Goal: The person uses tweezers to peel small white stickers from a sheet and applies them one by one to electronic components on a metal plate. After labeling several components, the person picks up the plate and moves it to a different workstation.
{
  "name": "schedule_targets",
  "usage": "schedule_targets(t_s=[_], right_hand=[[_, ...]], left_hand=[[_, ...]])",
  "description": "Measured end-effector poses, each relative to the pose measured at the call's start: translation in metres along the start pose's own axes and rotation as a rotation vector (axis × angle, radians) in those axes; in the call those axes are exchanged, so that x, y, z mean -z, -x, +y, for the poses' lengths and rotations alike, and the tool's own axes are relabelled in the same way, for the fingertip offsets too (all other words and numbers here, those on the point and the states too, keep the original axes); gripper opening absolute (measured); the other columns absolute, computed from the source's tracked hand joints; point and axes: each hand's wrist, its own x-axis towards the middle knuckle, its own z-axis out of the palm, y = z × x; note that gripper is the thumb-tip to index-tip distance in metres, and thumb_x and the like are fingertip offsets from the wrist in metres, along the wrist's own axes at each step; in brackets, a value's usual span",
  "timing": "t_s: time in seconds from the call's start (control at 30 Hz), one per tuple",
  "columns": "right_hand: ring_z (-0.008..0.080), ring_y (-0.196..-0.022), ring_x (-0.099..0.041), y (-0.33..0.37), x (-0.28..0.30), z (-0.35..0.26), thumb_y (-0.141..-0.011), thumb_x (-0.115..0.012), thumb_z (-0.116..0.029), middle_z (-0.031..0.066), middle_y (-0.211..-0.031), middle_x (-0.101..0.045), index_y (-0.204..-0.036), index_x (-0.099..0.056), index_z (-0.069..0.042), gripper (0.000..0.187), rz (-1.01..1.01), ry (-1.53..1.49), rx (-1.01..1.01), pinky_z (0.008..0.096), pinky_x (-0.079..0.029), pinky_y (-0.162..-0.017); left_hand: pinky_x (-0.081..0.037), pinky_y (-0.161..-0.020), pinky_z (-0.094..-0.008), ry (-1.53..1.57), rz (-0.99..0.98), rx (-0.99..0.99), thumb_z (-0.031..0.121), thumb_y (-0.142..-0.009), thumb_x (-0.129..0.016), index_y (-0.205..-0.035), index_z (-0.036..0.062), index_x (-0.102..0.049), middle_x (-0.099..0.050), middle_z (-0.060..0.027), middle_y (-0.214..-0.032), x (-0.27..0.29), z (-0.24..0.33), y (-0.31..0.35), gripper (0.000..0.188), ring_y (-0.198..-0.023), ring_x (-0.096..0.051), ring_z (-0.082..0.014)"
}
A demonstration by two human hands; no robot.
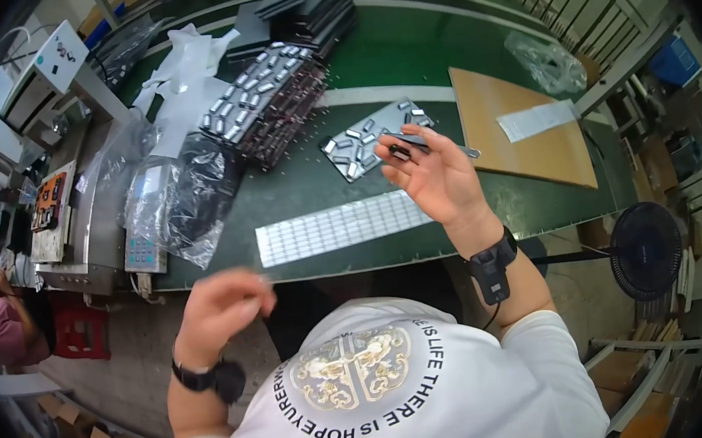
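Note:
My right hand (442,183) is raised over the green table, palm partly turned up. Its curled fingers hold slim metal tweezers (470,152), and a small dark piece (400,153) shows at the fingertips. Behind it lies a dark flat tray (348,169) scattered with small shiny metal-like blocks. A white sheet with a grid of small cells (331,231) lies along the front of the table, partly behind my right hand. My left hand (222,306) is off the table's front edge, closed with fingers curled toward the thumb. Blur hides whatever its fingertips hold, if anything.
A stack of trays with blocks (259,93) stands behind, near dark flat panels (310,12). Clear plastic bags (189,201) lie beside a machine (98,226) at left. At right are a brown board (523,164) with a pale strip (537,120), and a fan (645,250).

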Motion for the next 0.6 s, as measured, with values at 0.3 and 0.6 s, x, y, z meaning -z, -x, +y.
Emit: schedule_targets(t_s=[0.3,0.6], right_hand=[[0.0296,-0.114,-0.05,0.014,0.044,-0.007,-0.096,-0.042,-0.024,0.0181,-0.12,-0.052,-0.117,-0.049,-0.005,0.029,-0.122,-0.116,-0.072,0.041,-0.043,-0.095],[0.0238,-0.114,-0.05,0.011,0.054,0.001,-0.096,-0.043,-0.021,0.0135,-0.121,-0.052,-0.122,-0.043,-0.007,0.03,-0.061,-0.06,-0.091,0.0376,-0.041,-0.093]], left_hand=[[-0.048,-0.067,-0.0251,-0.634,0.239,-0.198,0.006,-0.08,-0.065,-0.103,0.0,-0.059,-0.062,-0.005,-0.087,-0.122,-0.035,-0.166,0.024,-0.077,-0.059,-0.0116],[-0.048,-0.061,-0.0321,-0.991,0.25,-0.453,0.008,-0.068,-0.072,-0.093,0.0052,-0.06,-0.06,-0.0068,-0.08,-0.131,-0.059,-0.195,0.028,-0.07,-0.059,-0.022]])
